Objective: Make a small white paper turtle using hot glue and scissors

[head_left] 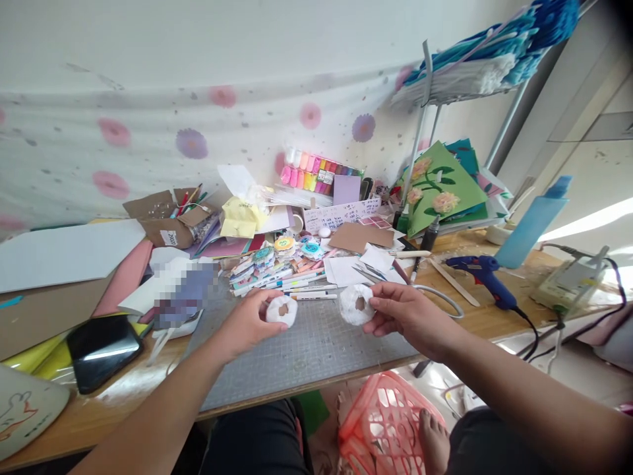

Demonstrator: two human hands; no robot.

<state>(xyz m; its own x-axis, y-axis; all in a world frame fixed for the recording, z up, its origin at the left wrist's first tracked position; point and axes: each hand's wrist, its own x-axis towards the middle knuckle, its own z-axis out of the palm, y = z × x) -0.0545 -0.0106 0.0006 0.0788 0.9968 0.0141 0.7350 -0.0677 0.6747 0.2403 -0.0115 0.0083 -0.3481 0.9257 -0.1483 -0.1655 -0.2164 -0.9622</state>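
Between the thumb and fingers of my left hand point(252, 322) is a small white paper ring point(289, 319) with a hole in its middle. My right hand point(395, 313) pinches a second, slightly larger white paper ring point(349, 310) by its right edge. Both rings are held up apart from each other, over the grey cutting mat point(297, 356). Their surfaces look rough and wrapped. Just beyond the hands lie several markers point(309, 294) and a pair of scissors point(368, 274) on paper.
A blue glue gun point(487, 277) and a light-blue bottle point(531, 227) stand at the right. A cardboard box of pencils point(171, 224) and a black tablet-like object point(105, 349) are at the left. Below the table edge sits a pink plastic basket point(390, 422).
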